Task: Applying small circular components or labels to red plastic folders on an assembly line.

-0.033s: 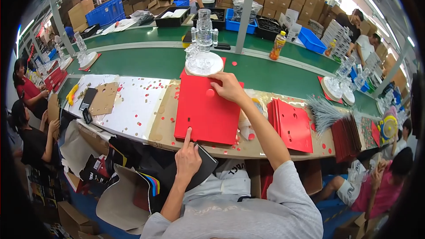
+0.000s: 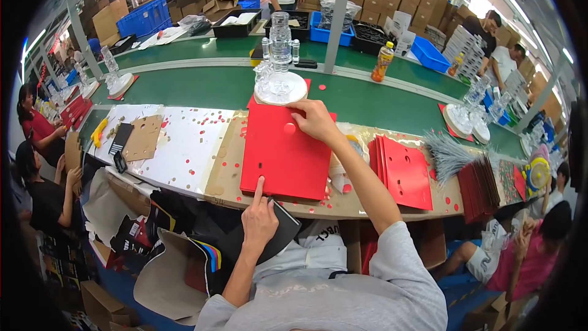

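A stack of red cardboard sheets [image 2: 288,159] lies in front of me, with small punched slots near its near edge. My left hand [image 2: 260,217] reaches up from below, index finger stretched onto a hole at the near edge and the other fingers curled, holding nothing. At the far edge, my right hand [image 2: 315,119] has its fingers bent over the top sheet's border, gripping it. Beside those fingers is a round red disc [image 2: 289,128]. Just beyond the stack, a clear glass-like piece with stacked rings [image 2: 280,43] stands on a round white base [image 2: 280,89].
More red sheets with holes [image 2: 401,171] lean to the right, beside grey bristly strands [image 2: 450,153]. A green conveyor belt [image 2: 202,89] runs across. To the left are a brown card [image 2: 144,136] and a yellow tool [image 2: 98,133]. Other people work at both sides.
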### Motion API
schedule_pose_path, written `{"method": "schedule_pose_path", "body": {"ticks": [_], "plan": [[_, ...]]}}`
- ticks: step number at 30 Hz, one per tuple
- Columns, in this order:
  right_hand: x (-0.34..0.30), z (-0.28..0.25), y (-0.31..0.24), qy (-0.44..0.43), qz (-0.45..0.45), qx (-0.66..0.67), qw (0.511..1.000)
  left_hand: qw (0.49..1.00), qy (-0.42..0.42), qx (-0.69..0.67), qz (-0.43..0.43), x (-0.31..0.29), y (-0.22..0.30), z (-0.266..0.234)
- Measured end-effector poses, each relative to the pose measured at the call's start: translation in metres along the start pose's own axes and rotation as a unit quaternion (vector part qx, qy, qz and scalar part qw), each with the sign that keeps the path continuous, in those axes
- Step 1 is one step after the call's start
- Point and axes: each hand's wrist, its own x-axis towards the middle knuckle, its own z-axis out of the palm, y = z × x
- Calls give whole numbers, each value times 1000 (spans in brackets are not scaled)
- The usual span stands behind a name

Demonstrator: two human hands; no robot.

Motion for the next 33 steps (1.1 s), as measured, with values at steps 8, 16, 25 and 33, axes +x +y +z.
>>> {"method": "schedule_pose_path", "body": {"ticks": [8,16,25,33], "plan": [[-5,-2,-23,128,-25,-16,991,999,23,-21,20,1,3,5],[-8,-6,-72,167,-87,-1,982,997,33,-70,26,-4,-4,6],[-41,-16,-122,208,-164,-236,935,992,52,-86,78,-8,0,0],[-17,-158,-86,371,-110,-294,874,950,108,-205,207,-33,66,-47]]}}
